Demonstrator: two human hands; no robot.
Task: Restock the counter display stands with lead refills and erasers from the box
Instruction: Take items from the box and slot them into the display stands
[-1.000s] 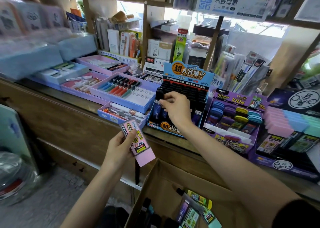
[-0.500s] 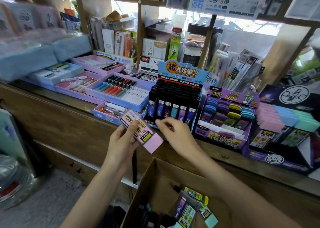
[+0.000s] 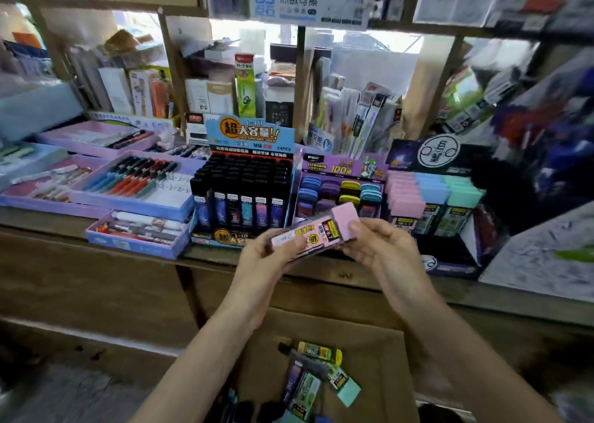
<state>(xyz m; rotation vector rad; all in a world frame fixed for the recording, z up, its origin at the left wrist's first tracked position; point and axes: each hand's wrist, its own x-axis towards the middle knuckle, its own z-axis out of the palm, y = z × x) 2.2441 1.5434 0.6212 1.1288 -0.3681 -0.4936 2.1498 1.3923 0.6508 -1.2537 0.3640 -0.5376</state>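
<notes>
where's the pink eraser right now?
Head view, centre: the pink eraser is held between the left hand and right hand, just in front of the lead refill stand, above the cardboard box.

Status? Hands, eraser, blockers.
Left hand and right hand both grip pink eraser. Not yet shelved. Pink stack unobstructed.

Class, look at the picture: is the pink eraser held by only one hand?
No: the left hand grips the pink eraser at its wrapped end and the right hand holds its bare end.
</notes>
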